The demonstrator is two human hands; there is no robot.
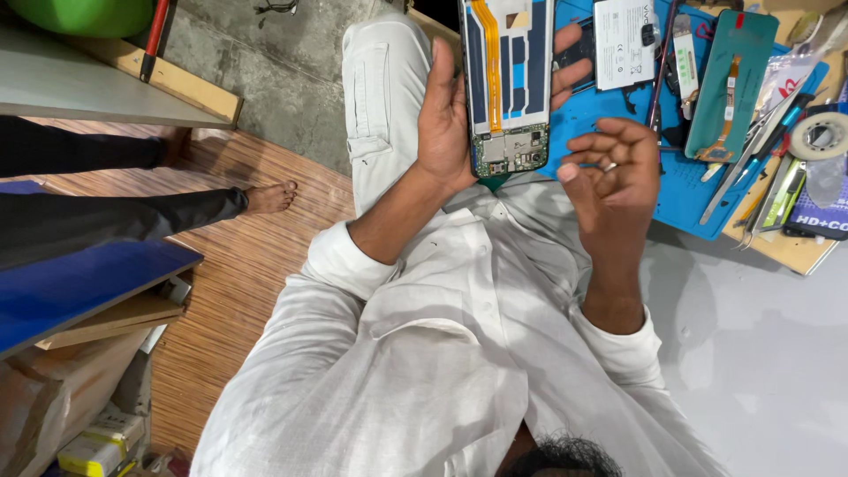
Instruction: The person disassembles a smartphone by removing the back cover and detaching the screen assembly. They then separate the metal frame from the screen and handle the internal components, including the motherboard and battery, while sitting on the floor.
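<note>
At far left, a red-handled tool (155, 35) leans on a wooden shelf edge. Below it, another person's bare foot (269, 197) and dark trouser legs stretch across a woven floor mat (238, 291), above a blue board (79, 287).

At centre sits a person in a white shirt. Their left hand (446, 115) is closed in a firm grip around an opened phone (508, 79). The phone is held upright over the lap, at the near edge of the surface, with its green circuit board and orange flex cable exposed.

Just to the right, and apart from the phone, the right hand (611, 172) hovers with its fingers loosely curled. A ring shows on one finger, and its grip is slack and holds nothing.

Behind it a blue work mat (680, 190) covers the surface. On the mat are a white battery (624, 42), a teal back cover (731, 84) and tweezers (751, 168). A roll of tape (820, 135) sits at the far right.
</note>
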